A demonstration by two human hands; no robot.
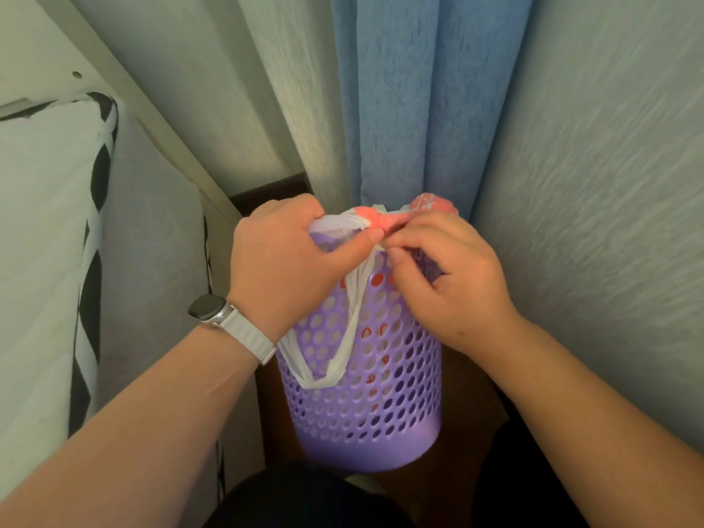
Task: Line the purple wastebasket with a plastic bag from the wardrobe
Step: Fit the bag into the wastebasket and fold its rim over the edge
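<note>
A purple wastebasket (362,394), a round plastic tub pierced with rows of holes, stands on a dark floor with a thin white-and-red plastic bag (365,222) gathered over its rim and one crinkled handle loop drooping down its near side. At the rim, the left hand (282,261) grips a bunched fold of the film while the right hand (445,283) pinches it between thumb and fingertips. Behind the wastebasket hangs a pleated blue curtain (419,108); a white-strapped watch (217,310) circles the left wrist.
</note>
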